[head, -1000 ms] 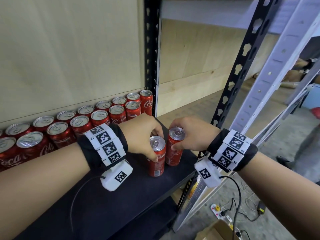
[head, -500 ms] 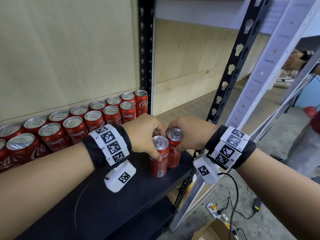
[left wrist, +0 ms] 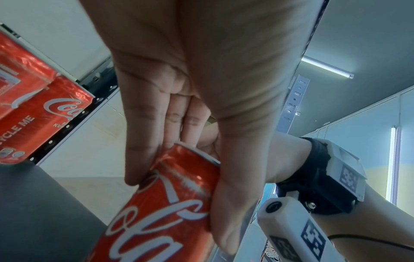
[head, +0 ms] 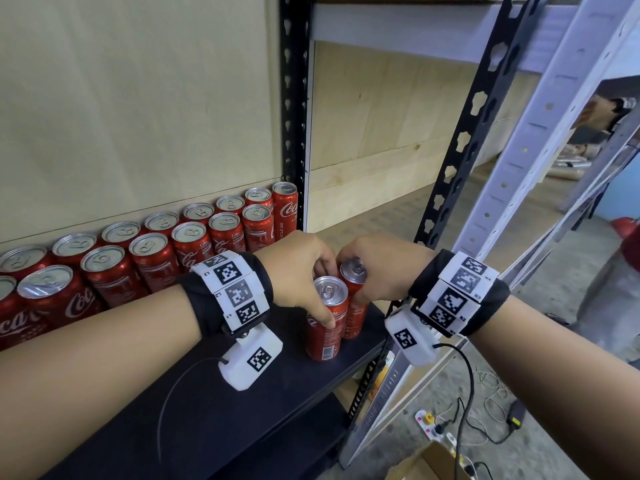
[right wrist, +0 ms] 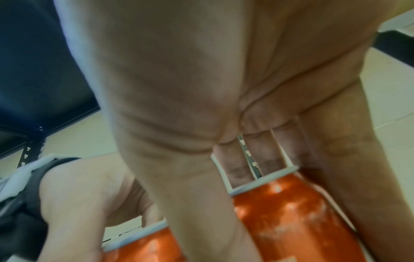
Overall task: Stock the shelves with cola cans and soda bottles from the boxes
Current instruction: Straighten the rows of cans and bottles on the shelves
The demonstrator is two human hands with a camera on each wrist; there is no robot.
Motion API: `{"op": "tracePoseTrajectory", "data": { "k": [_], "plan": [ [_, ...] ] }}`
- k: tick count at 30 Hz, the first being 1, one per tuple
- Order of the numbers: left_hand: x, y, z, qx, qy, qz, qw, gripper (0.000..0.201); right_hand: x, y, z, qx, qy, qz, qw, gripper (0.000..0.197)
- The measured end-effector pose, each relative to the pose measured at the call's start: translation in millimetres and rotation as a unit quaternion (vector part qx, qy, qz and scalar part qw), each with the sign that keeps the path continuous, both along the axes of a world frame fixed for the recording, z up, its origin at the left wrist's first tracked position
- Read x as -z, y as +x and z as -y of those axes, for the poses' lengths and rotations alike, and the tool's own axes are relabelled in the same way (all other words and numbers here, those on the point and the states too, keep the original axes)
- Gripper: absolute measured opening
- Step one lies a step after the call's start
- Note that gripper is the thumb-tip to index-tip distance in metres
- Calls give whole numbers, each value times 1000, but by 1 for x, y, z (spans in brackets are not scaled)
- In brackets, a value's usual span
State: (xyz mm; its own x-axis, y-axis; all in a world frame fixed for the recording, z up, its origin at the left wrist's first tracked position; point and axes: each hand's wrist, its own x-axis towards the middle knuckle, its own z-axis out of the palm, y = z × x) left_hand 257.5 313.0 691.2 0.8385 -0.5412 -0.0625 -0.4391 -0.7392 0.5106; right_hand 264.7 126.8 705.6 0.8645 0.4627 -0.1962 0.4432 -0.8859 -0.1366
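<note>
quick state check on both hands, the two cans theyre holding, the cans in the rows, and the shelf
left hand: grips the near can
right hand: grips the far can
near can: upright, sealed, base on the shelf
far can: sealed, tilted slightly, touching the near can
rows of cans: upright, sealed, two rows along the back panel
shelf: front part bare
box: on the floor, open

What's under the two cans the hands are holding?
The black shelf lies under both cans: the left hand's can and the right hand's can. Whether their bottoms touch it is hidden.
</note>
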Motion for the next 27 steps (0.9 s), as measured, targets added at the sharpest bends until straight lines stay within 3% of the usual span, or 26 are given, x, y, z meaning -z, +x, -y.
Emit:
{"op": "tracePoseTrajectory", "data": {
  "k": [27],
  "plan": [
    [-3, -2, -4, 3, 7, -7, 1000, 57, 8, -6, 2, 27, 37, -2, 999, 66]
  ]
}}
